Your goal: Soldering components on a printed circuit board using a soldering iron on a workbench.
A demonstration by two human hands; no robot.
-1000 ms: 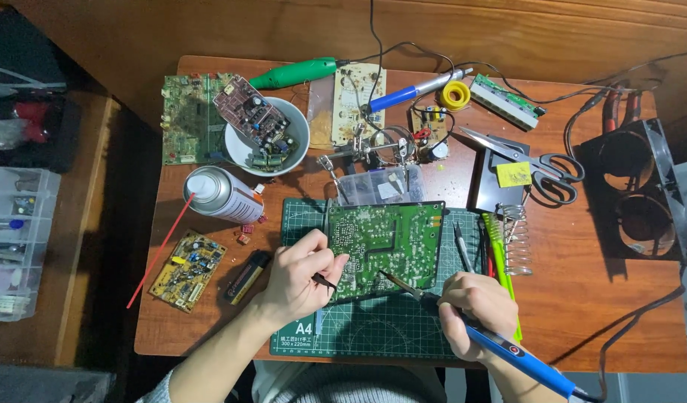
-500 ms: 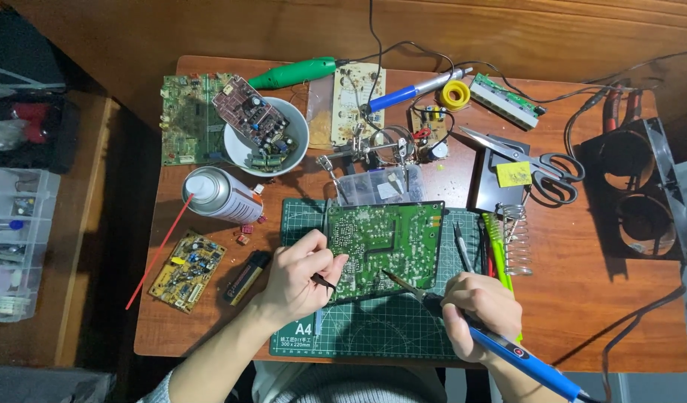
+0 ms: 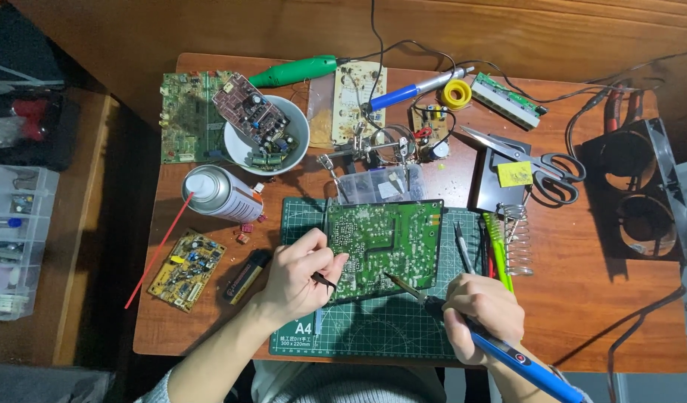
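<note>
Far left, off the table: a clear plastic parts box (image 3: 11,239) on a side shelf. On the table's (image 3: 604,313) left edge lie a red straw (image 3: 158,252) and a yellow circuit board (image 3: 186,269), with a black-and-yellow lighter (image 3: 246,275) just beside it. Above these, a spray can (image 3: 220,194) lies on its side; behind it, a green board (image 3: 185,118) and a white bowl (image 3: 269,138) holding a brown board tilted across its rim.

The left hand (image 3: 298,280) rests on the green cutting mat (image 3: 373,328), fingers closed around dark tweezers (image 3: 322,280), tips at the left edge of the green circuit board (image 3: 384,242). That board lies flat on the mat, solder side up, centre of the table, between both hands.

Behind the board: a small clear box (image 3: 381,183) and a clip stand (image 3: 366,149) touching or nearly touching its far edge; further back, a green rotary tool (image 3: 295,71), a tan board (image 3: 357,93), a blue pen-shaped tool (image 3: 410,89), and a yellow solder reel (image 3: 456,93).

The right hand (image 3: 485,313) is closed around a blue soldering iron (image 3: 507,351); its tip (image 3: 392,278) touches the board's near edge. The iron's cord leaves frame lower right.

Right of the board: loose hand tools (image 3: 492,246) and a wire coil stand (image 3: 513,239) lie close along the mat edge. Further right: scissors (image 3: 545,168), a black block with a yellow pad (image 3: 507,175), and a black fan frame (image 3: 638,198). Nothing lies across the board's top surface.
</note>
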